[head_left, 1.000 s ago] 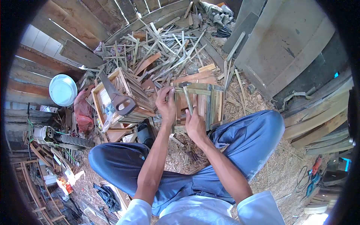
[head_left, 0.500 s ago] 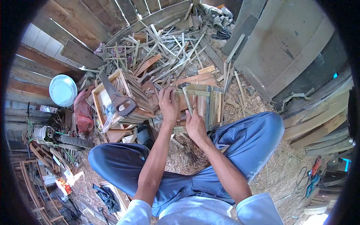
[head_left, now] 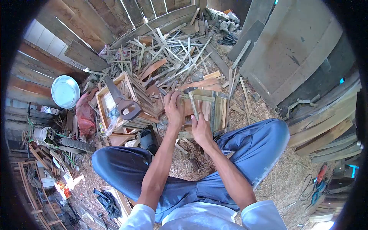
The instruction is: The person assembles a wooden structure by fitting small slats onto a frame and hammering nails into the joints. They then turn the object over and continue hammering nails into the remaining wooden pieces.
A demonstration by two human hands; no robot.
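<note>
Left hand (head_left: 174, 109): fingers curled shut over the top left corner of the small crate (head_left: 216, 109), thumb on the near side. Right hand (head_left: 200, 129): just near and right of the left one, fist closed round the handle of a hammer (head_left: 193, 104). The handle runs up and away from me across the open crate. The dark head sits at the far top rail, right beside the left fingertips; I can't tell if it's touching the wood.

The small crate stands on the floor (head_left: 276, 172) between the knees, against the right leg. The floor is all shavings.

Left of it, touching or nearly so, is a bigger crate (head_left: 143, 101) with a saw (head_left: 119, 100) lying across its top. A dark shoe (head_left: 147, 138) sits near that. Further left are a red bag (head_left: 84, 113) and a pale bowl (head_left: 65, 91). There's a loose pile of slats (head_left: 165, 53) on the far side and grey boards (head_left: 295, 46) leaning far right.
</note>
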